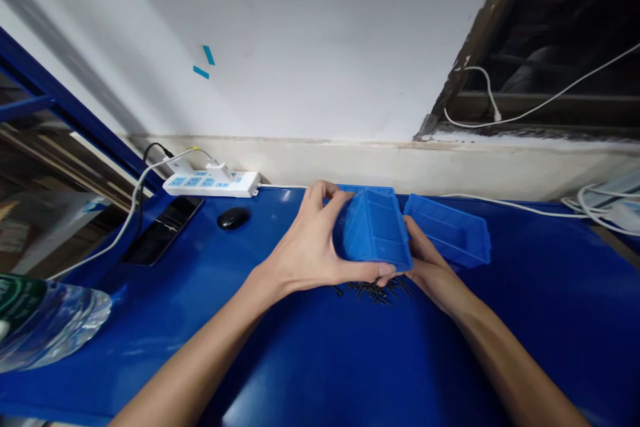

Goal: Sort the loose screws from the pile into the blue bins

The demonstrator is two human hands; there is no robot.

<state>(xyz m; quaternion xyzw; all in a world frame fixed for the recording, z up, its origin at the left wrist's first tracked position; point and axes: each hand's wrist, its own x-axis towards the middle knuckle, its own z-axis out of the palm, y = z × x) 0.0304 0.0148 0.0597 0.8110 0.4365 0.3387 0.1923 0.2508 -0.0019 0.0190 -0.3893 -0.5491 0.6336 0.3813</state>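
You have the blue bin (pixel 387 230) off the bench (pixel 300 373), tilted between both hands just above a loose heap of dark, screw-like pieces (pixel 374 291). Your left hand (pixel 315 243) clasps its left side, fingers curled over the top and thumb stretched along the lower edge; your right hand (pixel 431 272) grips the right side and reaches underneath, some of those fingers hidden. So the lifting and tilting are done, and the heap lies loose on the bench, in neither hand. Whether anything remains inside the held bin, you cannot tell from this angle. The second blue bin (pixel 479 243) sits just to the right, untouched. Setting the held bin down is not yet done.
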